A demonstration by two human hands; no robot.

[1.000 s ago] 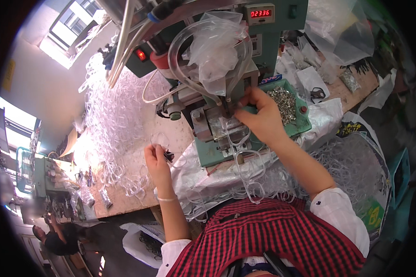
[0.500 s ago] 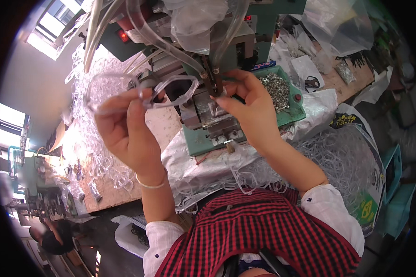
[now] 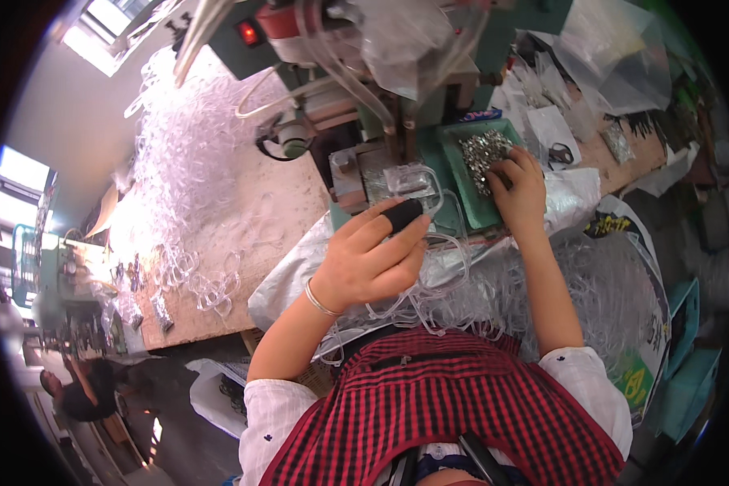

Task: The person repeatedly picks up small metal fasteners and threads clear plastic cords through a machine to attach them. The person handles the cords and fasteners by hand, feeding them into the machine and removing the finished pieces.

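Note:
My left hand [image 3: 373, 257] is in front of the green press [image 3: 429, 121], its fingers pinched on a looped clear plastic strap [image 3: 440, 193]. A black cover [image 3: 405, 214] wraps one of its fingers. Part of the strap rests by the press's metal work plate, below the upright tool; the fingers hide the rest. To the right, my right hand [image 3: 525, 198] reaches into a green tray [image 3: 483, 215] of small shiny metal pieces [image 3: 479, 158]. Its fingers are curled together at the edge of the pile, and whatever lies between the fingertips is too small to tell.
A large heap of clear straps [image 3: 186, 138] covers the left of the wooden table [image 3: 259, 211]. More straps fill a sack [image 3: 591, 283] at my right front. Scissors [image 3: 560, 153] and plastic bags [image 3: 620, 61] lie beyond the tray. A person [image 3: 89, 389] sits far left.
My left hand has moved right and down, bringing the clear strap from left of the press to its front. My right hand has left the press's tool for the tray of metal pieces.

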